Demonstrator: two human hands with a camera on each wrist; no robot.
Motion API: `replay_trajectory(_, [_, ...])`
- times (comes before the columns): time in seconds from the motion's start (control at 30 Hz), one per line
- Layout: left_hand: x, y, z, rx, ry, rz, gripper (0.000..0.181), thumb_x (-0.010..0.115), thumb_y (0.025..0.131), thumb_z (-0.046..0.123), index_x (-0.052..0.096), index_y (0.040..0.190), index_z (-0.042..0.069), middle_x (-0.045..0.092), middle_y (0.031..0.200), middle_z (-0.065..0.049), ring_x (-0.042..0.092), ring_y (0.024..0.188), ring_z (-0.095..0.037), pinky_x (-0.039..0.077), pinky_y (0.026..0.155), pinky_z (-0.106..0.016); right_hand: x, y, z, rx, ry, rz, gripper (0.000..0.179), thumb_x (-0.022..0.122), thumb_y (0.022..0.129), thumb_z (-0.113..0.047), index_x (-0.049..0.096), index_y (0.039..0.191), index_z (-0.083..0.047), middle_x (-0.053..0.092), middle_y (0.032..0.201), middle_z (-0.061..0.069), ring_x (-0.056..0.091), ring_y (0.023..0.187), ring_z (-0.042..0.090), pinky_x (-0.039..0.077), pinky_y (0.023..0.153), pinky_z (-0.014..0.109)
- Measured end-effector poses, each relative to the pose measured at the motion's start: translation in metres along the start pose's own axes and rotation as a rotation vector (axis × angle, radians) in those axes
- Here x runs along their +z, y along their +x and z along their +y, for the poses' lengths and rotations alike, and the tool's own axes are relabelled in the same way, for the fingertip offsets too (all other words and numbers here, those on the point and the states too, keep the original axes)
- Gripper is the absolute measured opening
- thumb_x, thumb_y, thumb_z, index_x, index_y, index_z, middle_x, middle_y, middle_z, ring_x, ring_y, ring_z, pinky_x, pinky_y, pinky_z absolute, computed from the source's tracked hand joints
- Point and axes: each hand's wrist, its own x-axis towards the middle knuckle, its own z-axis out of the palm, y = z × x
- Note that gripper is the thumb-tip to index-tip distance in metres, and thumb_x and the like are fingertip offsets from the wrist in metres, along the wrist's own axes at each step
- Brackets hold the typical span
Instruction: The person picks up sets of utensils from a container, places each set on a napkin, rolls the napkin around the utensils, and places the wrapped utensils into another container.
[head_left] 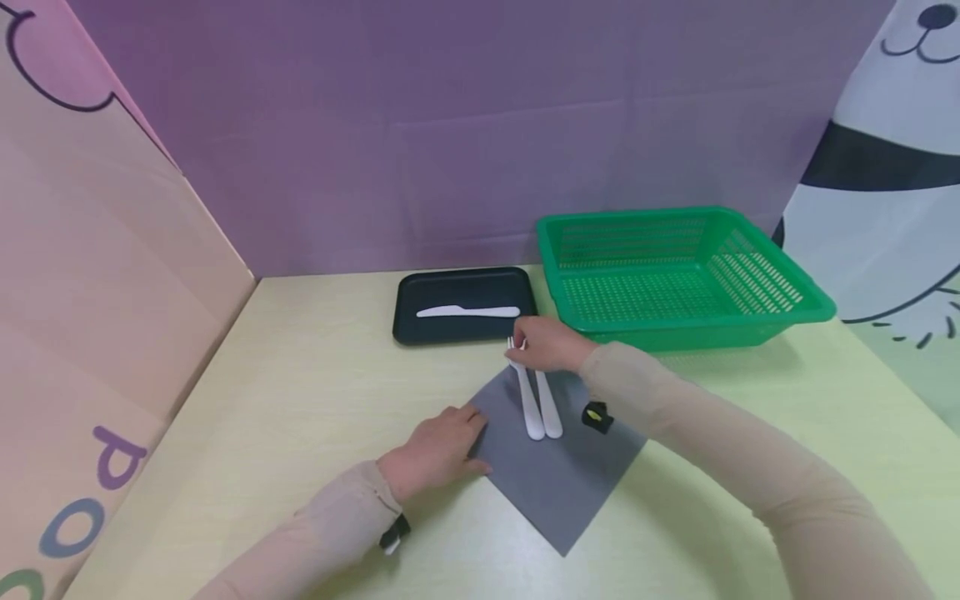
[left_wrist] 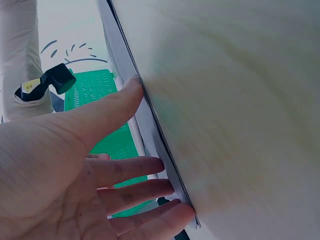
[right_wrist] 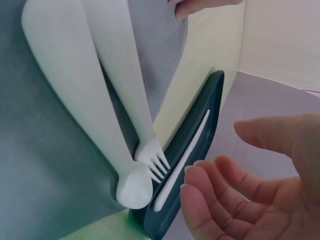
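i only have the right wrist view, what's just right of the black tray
Observer: In the head view, a green basket stands there.
Operator: ok, the handle of the fork runs out of my picture, where does it end
Observer: On the grey sheet, beside the handle end of the spoon.
Operator: and how is that sheet turned
Observer: Cornerwise: the head view shows one corner pointing to the bottom of the picture.
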Motion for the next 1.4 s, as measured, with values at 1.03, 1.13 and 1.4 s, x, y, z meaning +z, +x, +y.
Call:
replay_trajectory(1.03, [0.003,0.0,-0.001,0.013,0.013,0.038,0.063,0.07,0.081,0.039,0.054,0.124,-0.004,0.056,0.125,-0.015,0.057,0.108,-0.028,0.053,0.086,-0.039,0.0,0.041,-0.004,0.007,-0.046,0.103,0.016,0.055,0.092,-0.016,0.056,0.095,0.0,0.064,0.09,0.013,0.057,0.075,0.02,0.05,0.072,0.032])
replay_trajectory(1.13, [0.003,0.0,-0.001,0.014,0.012,0.045,0.062,0.07,0.081,0.039,0.054,0.123,-0.003,0.056,0.124,-0.015,0.057,0.108,-0.028,0.053,0.086,-0.039,0.0,0.046,-0.004,0.03,-0.057,0.113,0.017,0.056,0.092,-0.016,0.058,0.098,0.0,0.066,0.093,0.013,0.06,0.08,0.022,0.052,0.075,0.033])
replay_trajectory(1.4, [0.004,0.001,0.0,0.008,0.002,0.041,0.061,0.07,0.081,0.038,0.054,0.123,-0.003,0.056,0.124,-0.015,0.057,0.107,-0.028,0.054,0.084,-0.039,0.001,0.057,0.0,0.067,-0.119,0.136,0.02,0.058,0.091,-0.016,0.06,0.101,0.001,0.066,0.098,0.014,0.063,0.091,0.027,0.055,0.079,0.038])
